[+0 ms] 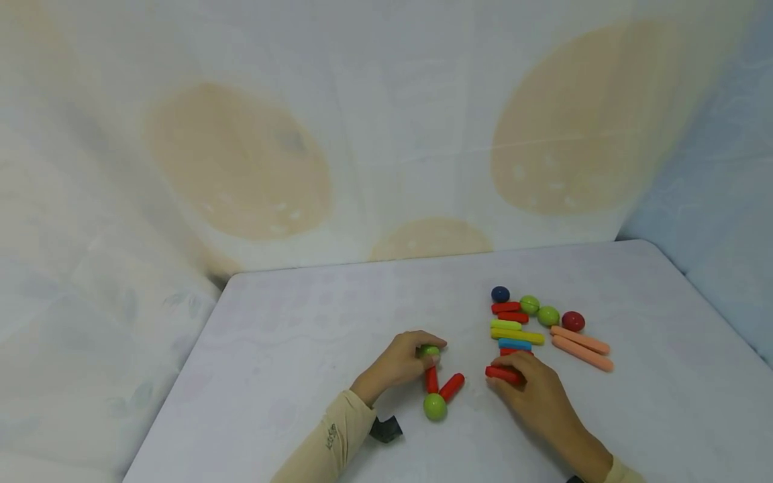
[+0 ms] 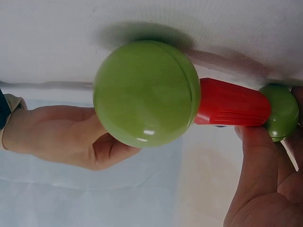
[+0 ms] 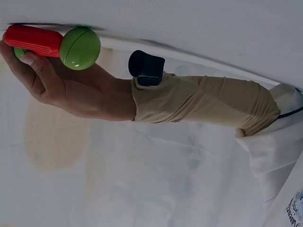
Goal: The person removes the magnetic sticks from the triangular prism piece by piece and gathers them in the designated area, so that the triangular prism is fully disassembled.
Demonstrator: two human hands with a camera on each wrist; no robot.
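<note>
My left hand (image 1: 436,353) pinches a small green ball (image 1: 429,350) on the white table (image 1: 302,349). A red stick (image 1: 431,379) runs from that ball to a second green ball (image 1: 435,406), and another red stick (image 1: 451,386) angles off the second ball. The left wrist view shows the near green ball (image 2: 147,92), the red stick (image 2: 232,104) and the far green ball (image 2: 281,111) under my fingers (image 2: 258,156). My right hand (image 1: 507,370) grips a loose red stick (image 1: 494,371) lying on the table just to the right. In the right wrist view, the left hand (image 3: 61,90) holds the red stick (image 3: 33,40) and green ball (image 3: 79,47).
Behind my right hand lies a pile: a blue ball (image 1: 500,294), two green balls (image 1: 529,304), a red ball (image 1: 573,321), red sticks (image 1: 506,307), a yellow stick (image 1: 517,335), a blue stick (image 1: 514,344) and two salmon sticks (image 1: 580,340). A patterned cloth backdrop (image 1: 386,134) rises behind the table.
</note>
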